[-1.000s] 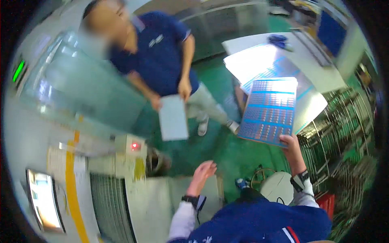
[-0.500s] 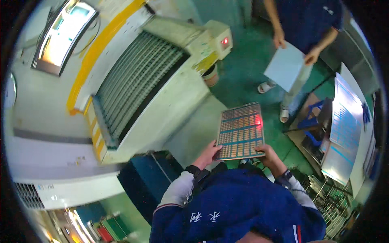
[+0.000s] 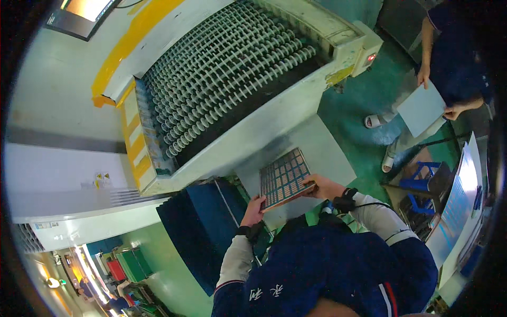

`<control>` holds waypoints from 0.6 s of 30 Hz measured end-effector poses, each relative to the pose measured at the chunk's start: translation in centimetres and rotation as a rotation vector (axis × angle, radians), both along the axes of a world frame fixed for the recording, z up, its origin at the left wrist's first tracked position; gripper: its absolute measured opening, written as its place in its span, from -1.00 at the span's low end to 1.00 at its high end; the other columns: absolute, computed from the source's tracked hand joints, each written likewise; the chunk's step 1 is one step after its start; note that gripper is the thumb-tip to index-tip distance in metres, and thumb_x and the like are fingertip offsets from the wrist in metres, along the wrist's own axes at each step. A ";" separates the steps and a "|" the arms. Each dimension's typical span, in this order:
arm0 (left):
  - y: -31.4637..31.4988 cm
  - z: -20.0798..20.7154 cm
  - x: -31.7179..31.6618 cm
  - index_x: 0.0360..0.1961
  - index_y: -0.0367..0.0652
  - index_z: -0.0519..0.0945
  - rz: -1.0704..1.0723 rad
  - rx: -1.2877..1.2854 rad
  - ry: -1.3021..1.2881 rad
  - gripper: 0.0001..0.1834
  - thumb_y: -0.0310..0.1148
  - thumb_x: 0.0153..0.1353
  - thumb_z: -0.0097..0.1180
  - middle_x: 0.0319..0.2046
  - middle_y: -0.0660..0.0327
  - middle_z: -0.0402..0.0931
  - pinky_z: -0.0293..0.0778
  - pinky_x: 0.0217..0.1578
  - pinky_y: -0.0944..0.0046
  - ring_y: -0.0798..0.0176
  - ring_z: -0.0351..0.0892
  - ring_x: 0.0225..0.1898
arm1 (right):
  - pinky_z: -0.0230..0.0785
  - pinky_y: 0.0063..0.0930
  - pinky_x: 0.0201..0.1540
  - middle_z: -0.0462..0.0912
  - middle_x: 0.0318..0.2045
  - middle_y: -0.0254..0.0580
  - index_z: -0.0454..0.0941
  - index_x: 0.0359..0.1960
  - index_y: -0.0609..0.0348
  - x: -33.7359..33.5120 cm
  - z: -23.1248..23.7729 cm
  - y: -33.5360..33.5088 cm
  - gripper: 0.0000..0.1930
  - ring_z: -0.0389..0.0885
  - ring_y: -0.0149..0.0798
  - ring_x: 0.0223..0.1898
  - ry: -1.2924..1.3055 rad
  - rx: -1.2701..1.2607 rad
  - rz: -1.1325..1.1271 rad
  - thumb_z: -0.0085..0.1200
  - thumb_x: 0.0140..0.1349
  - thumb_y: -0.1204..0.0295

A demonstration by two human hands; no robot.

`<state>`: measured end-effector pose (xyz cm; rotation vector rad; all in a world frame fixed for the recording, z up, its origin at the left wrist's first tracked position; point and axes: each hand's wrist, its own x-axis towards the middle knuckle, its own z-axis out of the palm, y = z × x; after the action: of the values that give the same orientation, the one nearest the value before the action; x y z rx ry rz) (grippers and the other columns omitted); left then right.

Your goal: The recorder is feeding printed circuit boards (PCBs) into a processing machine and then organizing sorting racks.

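A flat circuit board panel (image 3: 284,175), copper-coloured with a dark blue-green grid, is held in front of me, tilted. My left hand (image 3: 254,210) grips its near left corner, thumb on top. At the right edge my right hand (image 3: 323,186) is closed round it, the fingers partly hidden beneath. Just beyond the panel stands a machine with a bed of grey rollers (image 3: 227,74) made of rows of small discs. Below the panel lies a pale grey board-like surface (image 3: 330,153).
Upper right, another person holds a pale sheet (image 3: 422,110) in both hands. A slanted rack with shiny panels (image 3: 451,211) stands to my right, near a blue stool (image 3: 420,185). Dark blue box-like stacks (image 3: 198,227) are close on my left. A control box (image 3: 367,53) juts from the machine's end.
My view has swung left toward the roller machine. The panel has turned and tilted, still in both my hands. My right hand has shifted higher along its right edge.
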<state>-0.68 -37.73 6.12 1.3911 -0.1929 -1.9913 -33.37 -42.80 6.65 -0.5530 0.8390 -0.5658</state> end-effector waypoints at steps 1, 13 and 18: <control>-0.6 -0.5 0.4 -0.03 -0.24 0.43 0.005 0.054 -0.004 -0.75 -0.40 0.29 -0.02 -0.18 0.22 0.54 0.50 -0.16 0.25 0.27 0.57 -0.22 | 0.48 -0.25 0.01 0.58 -0.20 -0.16 0.46 -0.20 0.24 0.4 -0.9 -0.6 -0.79 0.59 -0.20 -0.16 0.007 -0.033 0.013 0.09 0.13 0.48; -9.9 0.7 1.2 -0.11 -0.28 0.44 0.176 0.124 0.168 -0.57 -0.08 0.27 0.04 -0.28 0.12 0.49 0.48 -0.36 0.19 0.17 0.51 -0.33 | 0.52 -0.12 -0.18 0.56 -0.25 -0.04 0.40 -0.21 0.07 1.3 6.1 -14.0 -0.60 0.60 -0.02 -0.25 -0.042 0.478 -0.203 0.12 0.15 0.04; -14.0 6.1 0.9 -0.02 -0.23 0.42 0.320 0.011 0.153 -0.32 0.23 0.18 0.01 -0.07 0.03 0.38 0.46 -0.39 0.15 0.13 0.47 -0.32 | 0.46 -0.17 -0.11 0.49 -0.04 0.03 0.25 0.15 0.08 2.7 7.5 -16.8 -0.36 0.55 -0.03 -0.09 0.070 0.224 -0.156 -0.01 0.20 -0.11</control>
<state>0.23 -51.73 12.24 1.1857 0.1051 -1.8214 -30.63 -59.56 14.16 -0.3058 1.0041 -0.5885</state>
